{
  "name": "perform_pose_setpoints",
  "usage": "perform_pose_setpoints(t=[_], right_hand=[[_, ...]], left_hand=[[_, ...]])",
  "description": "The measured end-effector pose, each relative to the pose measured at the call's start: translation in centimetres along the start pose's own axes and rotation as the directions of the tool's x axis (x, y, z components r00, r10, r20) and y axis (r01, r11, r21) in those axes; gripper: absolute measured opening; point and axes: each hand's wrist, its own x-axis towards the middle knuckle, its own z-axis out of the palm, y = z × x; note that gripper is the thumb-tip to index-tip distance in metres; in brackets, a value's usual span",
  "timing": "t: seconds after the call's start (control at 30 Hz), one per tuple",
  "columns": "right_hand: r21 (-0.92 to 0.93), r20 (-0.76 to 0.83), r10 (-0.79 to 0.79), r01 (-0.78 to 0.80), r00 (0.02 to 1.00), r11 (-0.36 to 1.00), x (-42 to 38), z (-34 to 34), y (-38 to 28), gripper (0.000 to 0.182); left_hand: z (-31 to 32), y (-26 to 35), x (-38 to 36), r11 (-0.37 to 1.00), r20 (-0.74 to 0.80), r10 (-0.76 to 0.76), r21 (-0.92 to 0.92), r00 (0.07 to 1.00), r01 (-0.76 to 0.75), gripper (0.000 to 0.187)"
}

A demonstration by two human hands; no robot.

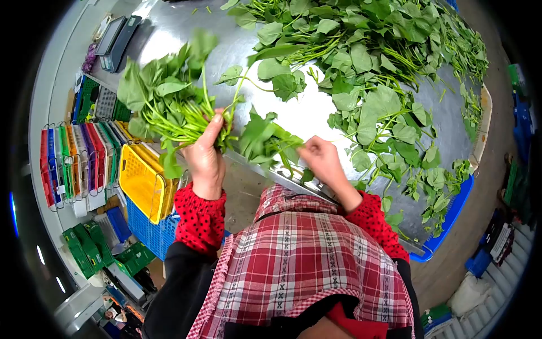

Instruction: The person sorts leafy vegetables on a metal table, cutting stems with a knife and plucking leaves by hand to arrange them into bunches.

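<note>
My left hand is closed around a bunch of leafy green stems, its leaves fanning out up and to the left. Over the table's near edge, my right hand pinches a smaller sprig of the same greens, whose leaves point toward the left hand. A long single stem crosses between the bunch and the heap. Beyond both hands, a large heap of leafy stems spreads over the metal table. Looser stems trail down its right side.
At left stand a yellow crate on a blue crate and a row of coloured panels. A scale-like device sits at the table's far left. Under the right edge shows a blue crate. Green crates lie lower left.
</note>
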Motion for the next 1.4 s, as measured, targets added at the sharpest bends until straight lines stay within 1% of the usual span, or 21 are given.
perform_pose_setpoints(t=[0.07,0.1,0.13,0.2,0.23,0.4,0.47,0.5,0.6,0.63,0.73,0.77,0.87,0.93,1.0,1.03,1.13,1.2,1.27,1.33,1.4], right_hand=[[0.29,-0.042,0.219,-0.197,0.975,0.936,-0.4,-2.7,-1.4,0.018],[0.213,-0.163,0.143,-0.107,0.976,0.971,-0.5,-2.9,-0.5,0.02],[0.204,-0.18,0.144,-0.106,0.973,0.973,-0.9,-3.4,-0.8,0.02],[0.428,-0.133,0.275,-0.195,0.952,0.883,-1.7,-4.6,-2.1,0.023],[0.476,-0.178,0.245,-0.134,0.953,0.869,-1.8,-4.8,-2.5,0.024],[0.433,-0.067,0.314,-0.256,0.947,0.864,-1.8,-5.2,-0.4,0.022],[0.732,0.118,0.399,-0.351,0.909,0.584,-3.1,-5.3,-0.2,0.02],[0.827,0.185,0.31,-0.318,0.933,0.463,-3.7,-5.6,0.3,0.021],[0.84,0.094,0.328,-0.252,0.94,0.48,-4.6,-5.0,0.1,0.021],[0.843,0.125,0.408,-0.314,0.904,0.437,-4.5,-4.9,1.1,0.022],[0.801,0.24,0.346,-0.386,0.907,0.457,-4.9,-5.1,0.8,0.022],[0.677,0.172,0.321,-0.348,0.931,0.648,-4.9,-4.9,1.0,0.022],[0.716,0.208,0.216,-0.299,0.954,0.631,-5.2,-4.3,-0.1,0.02],[0.735,0.268,0.203,-0.336,0.942,0.589,-5.6,-4.2,-1.9,0.023],[0.838,0.33,0.113,-0.346,0.937,0.422,-5.8,-4.2,-1.4,0.022],[0.838,0.313,0.144,-0.344,0.939,0.423,-5.7,-4.4,-1.6,0.02],[0.809,0.358,0.08,-0.353,0.93,0.47,-5.4,-4.6,-0.7,0.02],[0.833,0.393,0.013,-0.362,0.919,0.419,-5.7,-4.6,-0.8,0.021],[0.844,0.393,-0.007,-0.358,0.919,0.399,-6.0,-4.5,-1.5,0.024],[0.841,0.412,-0.011,-0.376,0.911,0.389,-5.9,-4.6,-1.3,0.023],[0.704,0.28,0.077,-0.259,0.957,0.661,-5.8,-4.4,-1.0,0.021]], left_hand=[[-0.3,-0.7,-0.7,0.998,-0.009,-0.056,-0.039,0.998,0.056,0.026],[-0.1,-1.5,-1.3,0.989,-0.016,-0.147,-0.02,0.989,0.147,0.027],[0.4,-2.0,-1.7,0.973,-0.018,-0.232,0.0,0.973,0.232,0.027],[2.1,-2.2,-2.1,0.974,-0.013,-0.222,-0.053,0.975,0.221,0.027],[2.4,-2.4,-2.3,0.971,0.007,-0.235,-0.045,0.972,0.235,0.027],[4.5,-3.4,-4.8,0.926,0.163,-0.366,-0.029,0.916,0.375,0.027],[5.3,-3.5,-5.4,0.891,0.171,-0.428,-0.086,0.888,0.446,0.027],[5.3,-3.7,-5.3,0.909,0.139,-0.396,-0.079,0.908,0.409,0.026],[5.6,-4.1,-5.0,0.916,0.119,-0.371,-0.119,0.921,0.384,0.021],[5.6,-4.7,-5.2,0.914,0.144,-0.387,-0.069,0.911,0.4,0.022],[6.2,-5.9,-6.0,0.853,0.182,-0.508,-0.03,0.842,0.521,0.019],[6.2,-6.8,-6.3,0.815,0.213,-0.566,-0.004,0.796,0.58,0.018],[6.7,-7.8,-7.6,0.72,0.274,-0.677,0.053,0.683,0.692,0.019],[7.3,-7.9,-8.1,0.734,0.308,-0.64,-0.029,0.704,0.679,0.022],[6.7,-8.4,-8.0,0.688,0.341,-0.675,-0.029,0.654,0.725,0.025],[6.6,-8.6,-7.8,0.642,0.38,-0.703,-0.025,0.601,0.767,0.027],[6.5,-8.5,-8.1,0.685,0.437,-0.653,-0.007,0.619,0.728,0.03],[6.9,-7.6,-7.9,0.661,0.433,-0.668,-0.029,0.605,0.75,0.029],[7.4,-7.0,-7.7,0.539,0.472,-0.702,-0.136,0.533,0.831,0.028],[7.0,-7.8,-7.6,0.581,0.466,-0.697,-0.079,0.545,0.81,0.03],[7.0,-7.9,-7.7,0.621,0.461,-0.69,-0.02,0.558,0.784,0.033]])
